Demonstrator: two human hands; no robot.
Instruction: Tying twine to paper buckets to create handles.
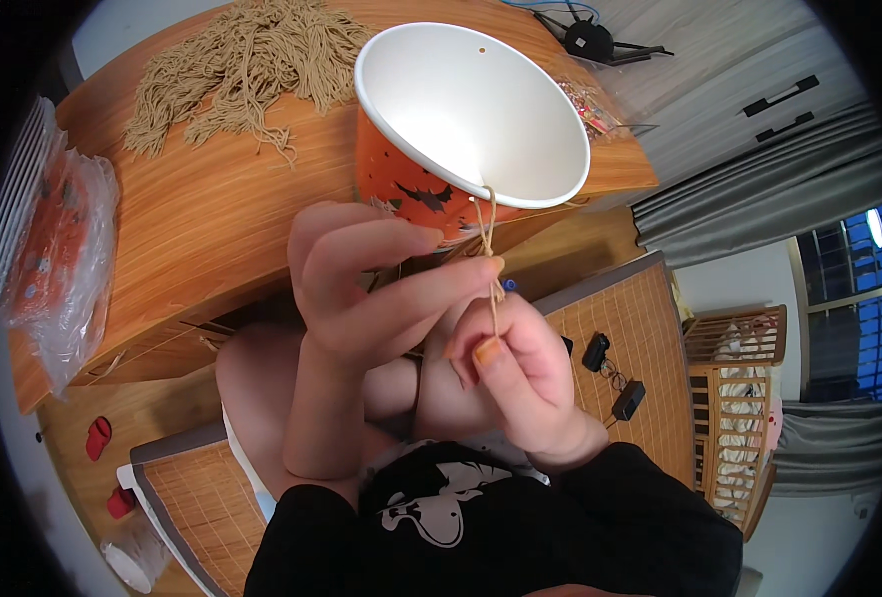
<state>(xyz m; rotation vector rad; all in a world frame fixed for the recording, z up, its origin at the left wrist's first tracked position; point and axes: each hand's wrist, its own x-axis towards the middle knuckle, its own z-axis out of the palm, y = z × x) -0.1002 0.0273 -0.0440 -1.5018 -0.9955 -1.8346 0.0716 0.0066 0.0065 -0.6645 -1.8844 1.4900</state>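
An orange paper bucket [406,174] with a white inside and dark bat prints stands tilted at the table's near edge, its mouth toward me. A tan cord [488,224] loops through a hole at the near rim and hangs down in a knot. My left hand [361,279] has its fingers bent at the cord, a fingertip and thumb against it just below the rim. Lower down, my right hand [520,373] pinches the cord's end between thumb and finger. Another small hole shows in the bucket's far rim.
A heap of tan cords [252,70] lies on the wooden table [212,209]. Plastic-wrapped orange buckets [58,239] lie at the left edge. Behind the bucket is a bag of small colourful pieces [592,107]. A mat-covered bed [630,318] and a wooden crib [734,398] stand to the right.
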